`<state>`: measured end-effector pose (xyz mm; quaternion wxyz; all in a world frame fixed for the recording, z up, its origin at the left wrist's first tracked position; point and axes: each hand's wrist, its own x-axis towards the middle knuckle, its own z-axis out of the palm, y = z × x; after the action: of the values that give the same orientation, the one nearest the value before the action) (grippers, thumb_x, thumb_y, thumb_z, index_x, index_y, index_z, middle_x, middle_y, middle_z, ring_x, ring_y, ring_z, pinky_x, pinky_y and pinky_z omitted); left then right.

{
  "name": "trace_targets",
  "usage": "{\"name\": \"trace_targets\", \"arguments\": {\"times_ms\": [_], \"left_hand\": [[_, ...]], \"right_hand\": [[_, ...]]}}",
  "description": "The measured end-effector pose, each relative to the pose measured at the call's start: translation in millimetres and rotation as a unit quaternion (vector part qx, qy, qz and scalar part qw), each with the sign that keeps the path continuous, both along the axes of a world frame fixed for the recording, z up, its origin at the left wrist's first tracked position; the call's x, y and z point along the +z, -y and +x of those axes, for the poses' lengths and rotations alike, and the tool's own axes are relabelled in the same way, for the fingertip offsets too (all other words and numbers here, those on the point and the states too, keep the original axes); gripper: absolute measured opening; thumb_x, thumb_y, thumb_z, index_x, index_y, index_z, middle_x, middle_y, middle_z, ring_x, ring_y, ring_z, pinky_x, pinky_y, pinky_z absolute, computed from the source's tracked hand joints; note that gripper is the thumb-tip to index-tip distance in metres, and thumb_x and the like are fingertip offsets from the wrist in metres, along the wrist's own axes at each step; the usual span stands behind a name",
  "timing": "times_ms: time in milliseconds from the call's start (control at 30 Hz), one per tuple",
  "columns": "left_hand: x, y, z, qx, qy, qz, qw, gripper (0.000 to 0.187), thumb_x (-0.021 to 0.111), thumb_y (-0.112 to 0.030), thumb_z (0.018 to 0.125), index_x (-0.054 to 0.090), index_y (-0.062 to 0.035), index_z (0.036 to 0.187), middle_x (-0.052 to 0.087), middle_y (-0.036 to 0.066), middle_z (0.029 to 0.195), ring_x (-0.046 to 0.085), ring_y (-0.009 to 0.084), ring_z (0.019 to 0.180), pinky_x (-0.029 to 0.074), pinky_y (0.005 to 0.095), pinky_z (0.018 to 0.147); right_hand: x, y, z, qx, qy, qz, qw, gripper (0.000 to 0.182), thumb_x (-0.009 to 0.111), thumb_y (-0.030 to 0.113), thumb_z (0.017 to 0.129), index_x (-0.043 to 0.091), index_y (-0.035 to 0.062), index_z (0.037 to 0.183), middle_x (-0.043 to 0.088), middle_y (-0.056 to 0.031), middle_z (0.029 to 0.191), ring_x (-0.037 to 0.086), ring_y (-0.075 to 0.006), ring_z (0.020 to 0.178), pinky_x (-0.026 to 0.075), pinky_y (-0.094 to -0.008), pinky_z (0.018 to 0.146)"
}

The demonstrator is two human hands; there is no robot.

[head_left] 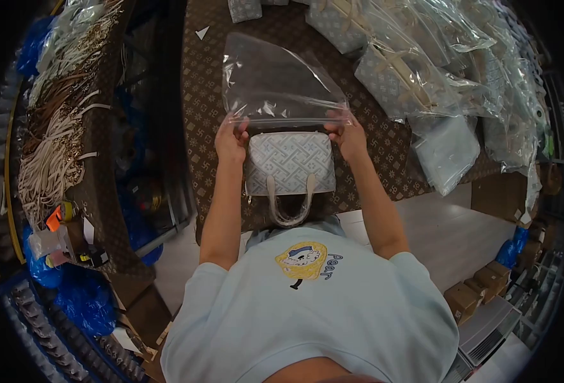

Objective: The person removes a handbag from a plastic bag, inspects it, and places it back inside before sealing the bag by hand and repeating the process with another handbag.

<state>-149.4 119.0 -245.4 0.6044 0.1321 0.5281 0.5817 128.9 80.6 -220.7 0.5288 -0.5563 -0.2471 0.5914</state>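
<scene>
A clear plastic bag [282, 76] is stretched out between my hands, its near edge running just beyond the handbag. My left hand [233, 135] pinches the bag's left corner, and my right hand [347, 135] grips the right corner. Between my forearms a pale handbag [290, 163] with a grey-blue geometric pattern lies on the patterned brown table [208, 185]. Its cream handles [291, 220] point toward my body and hang at the table's near edge. Neither hand touches the handbag.
Several handbags wrapped in clear plastic [403, 70] are piled at the back right. A stack of clear plastic bags [446, 153] lies at the table's right edge. Bundles of cream and brown straps [58, 127] hang on the left. Cardboard boxes [476, 290] sit low at the right.
</scene>
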Motion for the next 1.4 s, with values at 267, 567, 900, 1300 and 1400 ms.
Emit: {"name": "trace_targets", "arguments": {"times_ms": [267, 567, 900, 1300, 1400], "left_hand": [[-38.3, 28.5, 0.9, -0.075, 0.039, 0.001, 0.996, 0.033, 0.052, -0.026, 0.095, 0.054, -0.0030, 0.119, 0.060, 0.009, 0.115, 0.059, 0.0200, 0.105, 0.052, 0.0336, 0.082], [-27.9, 56.4, 6.9, -0.062, 0.061, -0.027, 0.996, 0.031, 0.048, -0.024, 0.097, 0.052, -0.0007, 0.117, 0.060, 0.012, 0.113, 0.063, 0.0213, 0.094, 0.056, 0.0323, 0.076], [-31.8, 84.5, 11.3, -0.051, -0.113, -0.091, 0.988, 0.018, 0.059, -0.015, 0.088, 0.063, 0.0007, 0.096, 0.067, 0.010, 0.086, 0.064, 0.0180, 0.079, 0.049, 0.0271, 0.069], [21.7, 131.4, 0.4, -0.159, -0.541, 0.223, 0.795, 0.029, 0.047, -0.016, 0.095, 0.057, -0.0014, 0.118, 0.065, 0.020, 0.102, 0.066, 0.0318, 0.090, 0.051, 0.0342, 0.076], [0.4, 157.5, -9.6, -0.223, -0.509, 0.080, 0.828, 0.029, 0.046, -0.013, 0.096, 0.056, 0.0025, 0.119, 0.064, 0.020, 0.108, 0.065, 0.0278, 0.093, 0.048, 0.0319, 0.080]], "right_hand": [[-60.2, 22.3, -14.3, -0.110, -0.170, -0.053, 0.978, 0.033, 0.046, 0.025, 0.098, 0.050, 0.0062, 0.125, 0.058, -0.0121, 0.116, 0.063, -0.0230, 0.095, 0.054, -0.0343, 0.081], [-85.6, 50.2, -5.2, -0.064, -0.047, -0.075, 0.994, 0.035, 0.052, 0.025, 0.094, 0.051, 0.0005, 0.120, 0.065, -0.0104, 0.099, 0.063, -0.0178, 0.091, 0.051, -0.0278, 0.078], [-38.7, 66.3, -4.3, 0.030, 0.158, -0.007, 0.987, 0.041, 0.045, 0.032, 0.095, 0.052, -0.0008, 0.120, 0.065, -0.0142, 0.101, 0.063, -0.0236, 0.090, 0.049, -0.0318, 0.080], [-43.6, 116.8, -8.1, 0.041, 0.436, 0.099, 0.893, 0.037, 0.037, 0.023, 0.098, 0.054, -0.0005, 0.121, 0.063, -0.0210, 0.106, 0.062, -0.0312, 0.094, 0.047, -0.0338, 0.082], [-45.8, 120.2, -6.5, 0.042, 0.368, 0.118, 0.921, 0.032, 0.041, 0.018, 0.098, 0.056, -0.0013, 0.117, 0.064, -0.0148, 0.098, 0.059, -0.0193, 0.087, 0.046, -0.0286, 0.078]]}}
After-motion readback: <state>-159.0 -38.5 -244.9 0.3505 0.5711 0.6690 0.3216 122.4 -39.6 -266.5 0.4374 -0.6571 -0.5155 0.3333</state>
